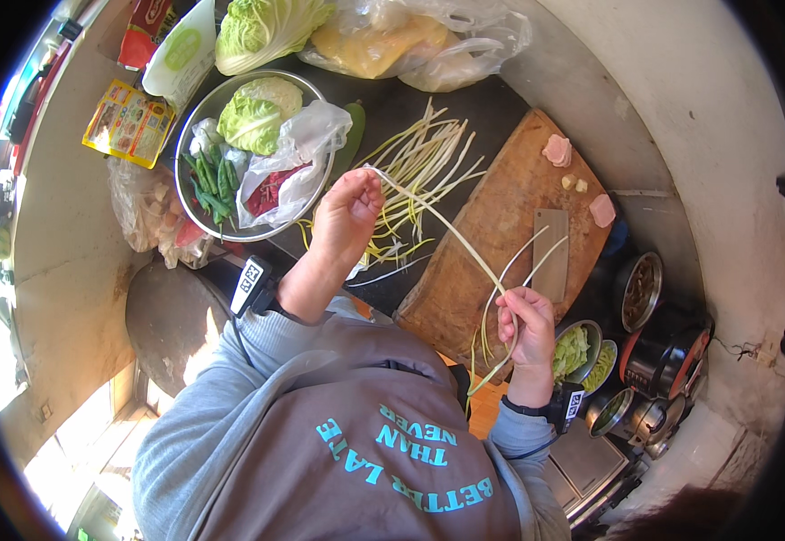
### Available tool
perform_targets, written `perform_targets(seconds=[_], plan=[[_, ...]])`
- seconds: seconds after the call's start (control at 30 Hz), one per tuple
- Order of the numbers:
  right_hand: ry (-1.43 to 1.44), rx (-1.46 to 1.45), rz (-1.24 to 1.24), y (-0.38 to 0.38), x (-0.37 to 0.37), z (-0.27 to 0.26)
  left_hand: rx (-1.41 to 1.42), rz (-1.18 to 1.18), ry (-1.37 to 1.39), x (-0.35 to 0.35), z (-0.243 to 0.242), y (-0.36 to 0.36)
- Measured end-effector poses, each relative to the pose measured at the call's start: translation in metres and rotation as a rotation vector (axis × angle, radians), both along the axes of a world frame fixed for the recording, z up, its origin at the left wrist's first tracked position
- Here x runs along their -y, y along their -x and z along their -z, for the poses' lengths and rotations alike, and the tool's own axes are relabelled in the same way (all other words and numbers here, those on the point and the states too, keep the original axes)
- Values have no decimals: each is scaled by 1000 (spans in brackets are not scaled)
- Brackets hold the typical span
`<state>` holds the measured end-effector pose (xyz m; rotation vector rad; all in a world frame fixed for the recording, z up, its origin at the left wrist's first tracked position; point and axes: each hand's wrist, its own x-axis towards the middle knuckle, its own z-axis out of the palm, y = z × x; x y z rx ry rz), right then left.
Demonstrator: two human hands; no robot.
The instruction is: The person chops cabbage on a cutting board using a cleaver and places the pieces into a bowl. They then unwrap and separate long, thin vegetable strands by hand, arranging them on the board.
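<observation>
My left hand (350, 209) pinches the white end of a long pale vegetable stalk (448, 223), which looks like a blanched garlic shoot. The stalk runs taut and slanting to my right hand (528, 323), whose thumb and fingers grip it along with another stalk or two. Their thin yellowish ends hang below that hand. Beyond my left hand, a loose pile of similar stalks (426, 152) lies on the dark worktop (392, 291). Under the held stalks is a wooden cutting board (484, 220), with a cleaver (550, 260) flat on it.
Pink meat pieces (557, 150) and peeled garlic cloves (573, 182) sit at the board's far right. Left stands a metal basin (179, 169) with green chillies and cabbage. Napa cabbage (264, 34) and a plastic bag (426, 40) lie behind. Bowls of cut greens (571, 355) and a cooker (663, 355) are right.
</observation>
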<state>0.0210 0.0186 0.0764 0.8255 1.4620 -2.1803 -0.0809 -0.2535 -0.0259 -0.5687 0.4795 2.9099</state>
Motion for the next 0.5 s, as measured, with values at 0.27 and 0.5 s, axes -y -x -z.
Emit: perform_targets(seconds=[0.27, 0.5], plan=[[3, -4, 37, -6, -11, -3, 30, 54, 167, 11, -6, 3], [42, -19, 77, -9, -16, -5, 55, -77, 220, 10, -7, -1]])
